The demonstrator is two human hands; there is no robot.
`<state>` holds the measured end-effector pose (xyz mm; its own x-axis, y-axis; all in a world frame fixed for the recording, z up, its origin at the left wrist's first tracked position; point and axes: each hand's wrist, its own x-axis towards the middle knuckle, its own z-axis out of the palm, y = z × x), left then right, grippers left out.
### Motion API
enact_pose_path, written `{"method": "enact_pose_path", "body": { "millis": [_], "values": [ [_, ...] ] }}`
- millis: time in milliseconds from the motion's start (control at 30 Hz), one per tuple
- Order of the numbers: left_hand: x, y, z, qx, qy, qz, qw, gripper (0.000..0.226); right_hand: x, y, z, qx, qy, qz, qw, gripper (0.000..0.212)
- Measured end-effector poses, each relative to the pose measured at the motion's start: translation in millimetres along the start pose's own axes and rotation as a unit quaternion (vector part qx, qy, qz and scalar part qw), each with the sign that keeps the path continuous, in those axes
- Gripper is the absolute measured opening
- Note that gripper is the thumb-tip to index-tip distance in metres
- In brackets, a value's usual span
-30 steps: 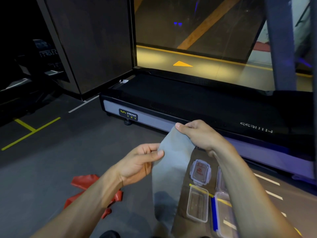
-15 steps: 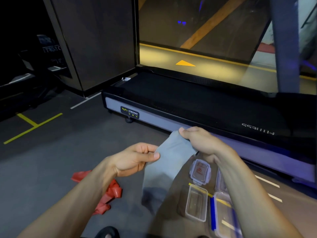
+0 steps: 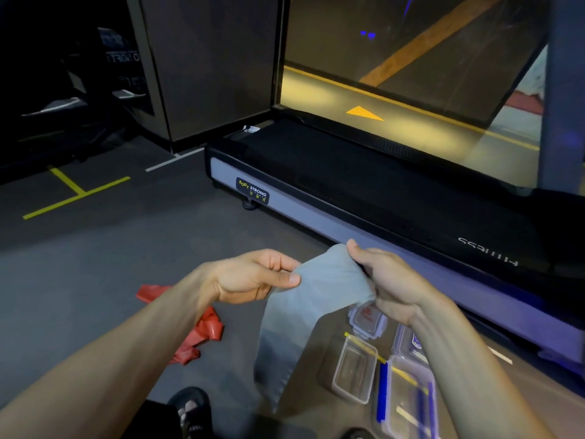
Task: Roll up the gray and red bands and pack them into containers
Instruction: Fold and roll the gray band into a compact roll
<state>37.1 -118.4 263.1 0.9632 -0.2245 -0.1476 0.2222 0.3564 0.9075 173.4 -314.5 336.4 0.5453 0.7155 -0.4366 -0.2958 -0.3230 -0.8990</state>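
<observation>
The left hand (image 3: 253,277) pinches one top corner of the gray band (image 3: 304,312) between thumb and fingers, and the right hand (image 3: 389,280) grips the other corner with its fingers curled round the edge. The band is held in the air, spread between the hands, and hangs down toward the floor (image 3: 95,280); its lower end blurs into shadow, so whether it touches the floor cannot be told. The red band (image 3: 202,331) lies crumpled on the floor to the left, partly hidden behind the left forearm. Under the right forearm sit clear containers: an open box (image 3: 354,372), a lid (image 3: 367,318) just beyond it, and a box with blue clips (image 3: 405,403) cut off by the bottom edge. A further one is mostly covered by the arm. A treadmill (image 3: 364,191) stands beyond the hands. A sandalled foot (image 3: 190,410) shows at the bottom edge.
</observation>
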Motion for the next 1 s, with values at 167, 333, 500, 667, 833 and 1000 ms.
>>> {"method": "enact_pose_path", "body": {
  "millis": [167, 333, 500, 667, 833, 1000],
  "values": [
    [3.1, -4.4, -2.4, 0.036, 0.014, -0.009, 0.999, 0.044, -5.2, 3.3, 0.9, 0.099, -0.033, 0.046, 0.993, 0.038],
    [3.6, -5.6, -3.4, 0.036, -0.002, -0.018, 0.999, 0.04, 3.3, 12.8, 9.3, 0.1, -0.012, 0.053, 0.994, 0.042],
    [1.5, -6.1, -3.2, 0.032, -0.004, -0.018, 0.999, 0.035, -1.2, 11.7, 1.9, 0.056, -0.109, 0.027, 0.992, 0.051],
    [4.4, -7.3, -3.6, 0.032, -0.006, -0.025, 0.999, 0.038, -0.6, 16.7, -3.3, 0.043, -0.087, 0.008, 0.995, 0.042],
    [3.7, -7.8, -2.1, 0.032, -0.013, -0.031, 0.999, 0.035, 0.6, 22.4, -6.0, 0.018, -0.083, 0.001, 0.996, 0.053],
    [4.0, -5.9, -2.8, 0.033, -0.008, -0.028, 0.999, 0.035, 4.1, 26.1, -2.9, 0.019, -0.041, -0.014, 0.999, 0.05]
  ]
}}
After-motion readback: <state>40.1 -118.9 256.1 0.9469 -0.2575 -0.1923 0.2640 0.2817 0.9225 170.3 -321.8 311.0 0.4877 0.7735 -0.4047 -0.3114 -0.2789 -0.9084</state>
